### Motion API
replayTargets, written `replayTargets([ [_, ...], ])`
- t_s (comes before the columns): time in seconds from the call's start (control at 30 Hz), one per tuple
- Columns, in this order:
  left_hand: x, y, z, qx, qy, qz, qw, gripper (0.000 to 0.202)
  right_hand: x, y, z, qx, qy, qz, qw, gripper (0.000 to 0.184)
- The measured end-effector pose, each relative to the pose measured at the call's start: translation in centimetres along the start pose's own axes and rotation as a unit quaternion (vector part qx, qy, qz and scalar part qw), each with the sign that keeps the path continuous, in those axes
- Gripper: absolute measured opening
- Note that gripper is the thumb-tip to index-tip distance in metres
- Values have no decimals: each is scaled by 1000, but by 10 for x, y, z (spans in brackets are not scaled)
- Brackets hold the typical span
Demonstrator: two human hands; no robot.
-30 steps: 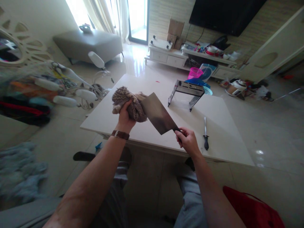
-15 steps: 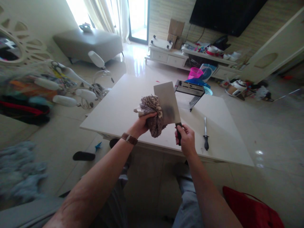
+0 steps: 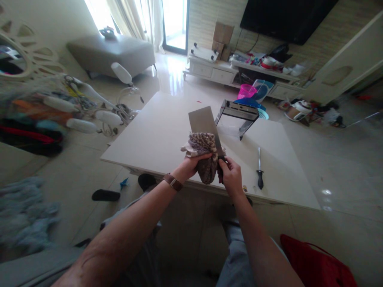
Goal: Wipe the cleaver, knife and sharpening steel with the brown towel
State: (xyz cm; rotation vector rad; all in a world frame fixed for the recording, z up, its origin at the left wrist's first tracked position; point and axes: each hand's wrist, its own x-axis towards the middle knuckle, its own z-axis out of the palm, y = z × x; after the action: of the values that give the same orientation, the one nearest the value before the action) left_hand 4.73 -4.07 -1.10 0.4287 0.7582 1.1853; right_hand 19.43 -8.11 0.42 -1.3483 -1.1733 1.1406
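Observation:
A wide-bladed cleaver [image 3: 202, 120] points away from me above the white table, its dark handle wrapped in my right hand [image 3: 232, 175]. My left hand [image 3: 191, 165] grips a bunched brown-and-white cloth [image 3: 201, 144] with the thumb on top. The cloth lies against the lower part of the blade near the handle and hides that part. On the table to the right rests a honing steel [image 3: 260, 171] with a black handle. Beyond the cleaver stands a metal knife rack [image 3: 239, 111] with slots in its top.
The white table [image 3: 143, 139] spans the space before me. Behind the rack are a pink basket [image 3: 246, 91] and a blue basket on the floor side. A red bag [image 3: 317, 263] lies at lower right. A white lamp stand [image 3: 89, 93] is at left, a TV cabinet [image 3: 209, 71] at the back.
My left hand and the cloth have moved right and toward me, down the blade to near the handle. The cleaver has turned slightly, its blade shifting left and looking narrower.

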Motion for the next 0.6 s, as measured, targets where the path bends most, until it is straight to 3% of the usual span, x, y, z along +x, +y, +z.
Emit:
replayTargets([
  [0.2,0,2,0,31,31,59,997,58,1,0,-3,6,-9,1,1000,30],
  [0.37,1,7,-3,94,23,78,992,65,1,-2,-6,-1,-8,8,1000,30],
  [0.6,1,32,-15,195,25,109,974,71,7,-7,-13,0,-21,3,1000,31],
])
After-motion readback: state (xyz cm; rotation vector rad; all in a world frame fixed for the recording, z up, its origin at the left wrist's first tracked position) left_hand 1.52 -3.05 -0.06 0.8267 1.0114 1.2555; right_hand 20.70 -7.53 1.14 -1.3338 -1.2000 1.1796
